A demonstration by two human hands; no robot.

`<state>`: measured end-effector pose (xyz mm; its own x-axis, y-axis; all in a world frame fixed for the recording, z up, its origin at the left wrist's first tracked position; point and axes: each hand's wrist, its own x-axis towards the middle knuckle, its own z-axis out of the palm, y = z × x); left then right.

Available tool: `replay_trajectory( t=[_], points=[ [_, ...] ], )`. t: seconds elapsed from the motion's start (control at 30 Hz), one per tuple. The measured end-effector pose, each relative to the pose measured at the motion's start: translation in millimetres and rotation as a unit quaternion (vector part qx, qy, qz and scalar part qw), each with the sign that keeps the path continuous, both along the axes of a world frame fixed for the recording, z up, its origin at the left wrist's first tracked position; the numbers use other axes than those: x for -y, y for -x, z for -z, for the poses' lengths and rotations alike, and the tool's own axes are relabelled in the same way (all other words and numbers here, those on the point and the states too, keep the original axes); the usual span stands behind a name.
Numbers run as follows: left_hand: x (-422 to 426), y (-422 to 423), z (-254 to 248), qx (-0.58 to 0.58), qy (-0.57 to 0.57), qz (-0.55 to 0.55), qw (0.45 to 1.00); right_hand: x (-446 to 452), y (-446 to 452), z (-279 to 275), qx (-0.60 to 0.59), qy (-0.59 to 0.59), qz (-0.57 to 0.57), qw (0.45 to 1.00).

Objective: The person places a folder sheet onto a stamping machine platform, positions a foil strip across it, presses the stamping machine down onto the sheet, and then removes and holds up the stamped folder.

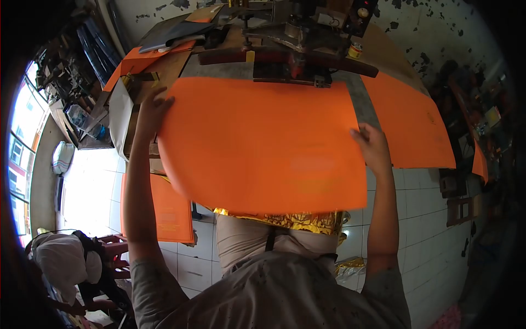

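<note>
A large orange sheet (257, 142) spans the space between my hands in front of a dark metal press. My left hand (152, 109) grips its left edge near the far corner, the fingers partly curled at the margin. At the right edge, my right hand (373, 143) pinches the sheet between thumb and fingers. The sheet's far edge lies close to the press head (293, 71), and its near edge hangs blurred above my lap. Gold foil (307, 222) shows beneath that near edge.
Another orange sheet (408, 123) lies at the right of the worktable. Below left is an orange stack (159, 211). The press's curved bar (230, 56) crosses the table, with a small can (355, 51) beside it. A person (68, 266) bends at lower left.
</note>
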<state>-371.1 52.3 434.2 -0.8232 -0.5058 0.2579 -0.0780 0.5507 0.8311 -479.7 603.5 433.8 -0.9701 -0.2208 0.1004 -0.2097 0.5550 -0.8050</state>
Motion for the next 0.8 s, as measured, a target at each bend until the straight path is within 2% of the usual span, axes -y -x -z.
replay_trajectory(
  t=[0.13,0.17,0.23,0.33,0.37,0.4,0.47,0.57,0.67,0.77,0.8],
  points=[
    [37.2,52.9,2.5,0.006,-0.021,-0.048,0.999,24.3,46.6,7.0,-0.085,-0.051,0.039,0.994],
    [38.7,52.5,4.0,-0.023,0.102,-0.072,0.992,26.2,53.8,8.7,-0.105,-0.065,0.059,0.991],
    [23.8,36.7,7.0,-0.081,0.338,-0.116,0.931,16.2,36.3,10.8,-0.204,-0.067,0.066,0.974],
    [-31.4,-29.0,1.3,-0.144,0.277,-0.069,0.947,-10.7,-13.5,11.1,-0.284,-0.049,0.061,0.956],
    [-49.2,-54.2,9.3,-0.101,0.199,-0.086,0.971,-25.4,-26.9,21.6,-0.253,-0.024,0.058,0.965],
    [-67.2,-76.8,15.7,-0.103,0.189,-0.075,0.974,-42.3,-39.7,32.0,-0.222,0.001,0.055,0.974],
    [-84.8,-118.3,53.2,-0.093,0.158,-0.059,0.981,-69.6,-63.5,47.6,-0.211,-0.033,0.067,0.975],
    [-112.7,-159.5,89.8,-0.004,0.067,-0.071,0.995,-88.5,-93.6,53.1,-0.027,-0.046,0.146,0.988],
    [-135.7,-169.6,116.8,0.016,0.094,-0.099,0.991,-98.8,-105.1,81.5,-0.023,-0.095,0.14,0.985],
    [-162.5,-140.5,104.8,-0.09,0.078,-0.094,0.988,-57.0,-97.2,67.2,-0.236,-0.086,0.054,0.966],
    [-164.8,-128.0,95.9,-0.094,0.165,-0.071,0.979,-40.5,-95.7,53.6,-0.291,-0.155,0.015,0.944]
  ],
)
